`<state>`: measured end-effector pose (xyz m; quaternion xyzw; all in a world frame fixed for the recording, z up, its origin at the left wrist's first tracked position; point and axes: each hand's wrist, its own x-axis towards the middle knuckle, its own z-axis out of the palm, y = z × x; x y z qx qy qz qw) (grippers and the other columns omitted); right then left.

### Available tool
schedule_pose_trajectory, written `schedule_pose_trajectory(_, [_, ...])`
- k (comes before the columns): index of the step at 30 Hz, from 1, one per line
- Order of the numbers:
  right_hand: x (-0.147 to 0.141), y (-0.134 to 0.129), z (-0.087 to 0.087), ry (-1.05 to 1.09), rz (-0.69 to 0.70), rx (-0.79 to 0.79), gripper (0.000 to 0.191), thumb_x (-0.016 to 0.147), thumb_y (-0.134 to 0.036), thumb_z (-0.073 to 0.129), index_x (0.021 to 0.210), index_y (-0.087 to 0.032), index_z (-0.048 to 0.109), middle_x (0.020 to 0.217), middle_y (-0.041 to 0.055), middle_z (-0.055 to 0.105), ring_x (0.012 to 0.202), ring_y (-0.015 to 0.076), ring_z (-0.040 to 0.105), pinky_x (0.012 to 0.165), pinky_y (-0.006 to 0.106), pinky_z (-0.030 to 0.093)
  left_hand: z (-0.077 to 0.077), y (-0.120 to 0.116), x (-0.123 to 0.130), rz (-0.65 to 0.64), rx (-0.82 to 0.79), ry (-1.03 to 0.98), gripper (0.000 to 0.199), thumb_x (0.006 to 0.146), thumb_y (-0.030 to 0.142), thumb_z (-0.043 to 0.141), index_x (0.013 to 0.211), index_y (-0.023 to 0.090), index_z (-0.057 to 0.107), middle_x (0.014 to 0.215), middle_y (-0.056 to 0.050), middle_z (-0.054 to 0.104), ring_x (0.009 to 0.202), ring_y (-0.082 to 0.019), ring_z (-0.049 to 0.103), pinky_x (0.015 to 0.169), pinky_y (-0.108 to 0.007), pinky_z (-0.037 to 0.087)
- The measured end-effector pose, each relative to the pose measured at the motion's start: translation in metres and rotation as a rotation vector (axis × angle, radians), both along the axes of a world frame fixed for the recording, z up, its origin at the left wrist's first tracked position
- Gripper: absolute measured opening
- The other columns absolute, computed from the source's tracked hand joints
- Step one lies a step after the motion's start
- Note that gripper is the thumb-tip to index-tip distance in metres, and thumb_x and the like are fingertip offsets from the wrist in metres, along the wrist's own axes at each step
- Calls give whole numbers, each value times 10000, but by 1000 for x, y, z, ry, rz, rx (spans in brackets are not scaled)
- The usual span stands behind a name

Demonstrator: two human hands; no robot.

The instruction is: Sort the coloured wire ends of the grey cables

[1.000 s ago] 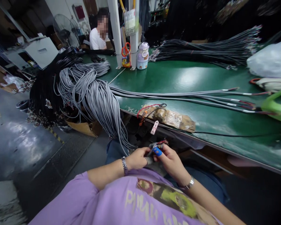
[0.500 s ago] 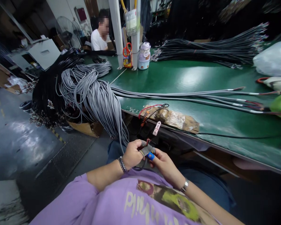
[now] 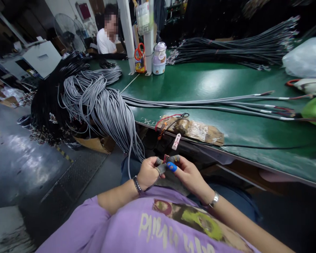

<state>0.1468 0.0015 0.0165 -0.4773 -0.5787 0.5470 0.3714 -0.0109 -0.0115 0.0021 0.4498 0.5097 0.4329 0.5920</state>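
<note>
Close in front of my chest, my left hand [image 3: 149, 172] pinches the end of a grey cable, its thumb and fingertip wrapped in grey tape. Reddish wires [image 3: 166, 157] poke up between the two hands. My right hand [image 3: 187, 171], with a blue covering on the thumb and a grey-wrapped fingertip, is closed on these wires from the right. The fingers partly hide the cable end. A large bundle of grey cables [image 3: 107, 109] drapes over the bench edge to the left, and one strand hangs down beside my left wrist.
On the green bench [image 3: 195, 84] lie several grey cables with stripped ends and a taped wooden block [image 3: 200, 133] with wires. Black cable bundles [image 3: 234, 51] lie at the back. A cup-like container [image 3: 159, 58] and scissors [image 3: 139, 51] are by the post. A co-worker [image 3: 107, 37] sits behind.
My right hand has turned and raised its fingers, now pinching the reddish wires from the upper right. The hanging grey cable strand has shifted left. The view has moved slightly.
</note>
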Motion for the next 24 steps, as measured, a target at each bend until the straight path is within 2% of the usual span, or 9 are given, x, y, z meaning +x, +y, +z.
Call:
schedule_pose_trajectory(4, [-5, 4, 3, -63, -9, 32, 327, 716, -492, 658, 747, -180, 563, 671, 6, 549, 616, 133, 458, 585, 268, 413, 0, 0, -3, -44, 275, 254, 125, 738, 255, 661, 709, 141, 615, 680, -9, 577, 618, -108, 536, 578, -213, 450])
schedule_pose_trajectory(7, [-5, 5, 5, -20, -16, -13, 285, 713, -448, 649, 728, -177, 559, 650, -9, 521, 586, 116, 427, 555, 252, 385, 2, 1, -5, -68, 385, 386, 91, 749, 214, 631, 696, 145, 604, 695, -13, 575, 653, -111, 524, 615, -216, 439])
schedule_pose_trajectory(9, [-5, 5, 6, 15, -19, -59, 265, 706, -424, 652, 727, -176, 560, 638, -17, 511, 562, 104, 406, 533, 243, 366, 3, 2, -4, -102, 329, 352, 149, 743, 267, 659, 693, 146, 586, 676, -6, 557, 622, -107, 525, 587, -215, 440])
schedule_pose_trajectory(14, [-2, 7, 8, 163, 0, -156, 273, 686, -414, 684, 727, -165, 581, 616, -24, 517, 546, 92, 416, 525, 234, 353, 8, 5, 1, -222, -121, -54, 448, 650, 533, 724, 787, 152, 532, 645, 4, 574, 495, -121, 575, 474, -225, 458])
schedule_pose_trajectory(16, [-1, 8, 8, 224, 7, -212, 279, 685, -413, 693, 725, -164, 575, 607, -25, 522, 539, 94, 440, 529, 237, 361, 10, 6, 1, -274, -225, -146, 520, 617, 595, 724, 794, 149, 524, 667, -16, 609, 489, -128, 593, 480, -234, 473])
schedule_pose_trajectory(21, [0, 9, 7, 196, -33, -248, 340, 630, -452, 744, 688, -168, 567, 593, -25, 516, 530, 97, 433, 507, 240, 357, 14, 10, 2, -356, -220, -7, 526, 636, 619, 701, 789, 136, 561, 520, -14, 592, 442, -130, 575, 467, -222, 456])
schedule_pose_trajectory(24, [1, 11, 9, 169, -59, -218, 398, 611, -505, 759, 689, -173, 555, 607, -17, 526, 554, 108, 440, 520, 248, 367, 14, 10, 5, -336, -251, -11, 526, 645, 630, 677, 796, 134, 585, 544, -22, 611, 432, -127, 571, 441, -218, 443])
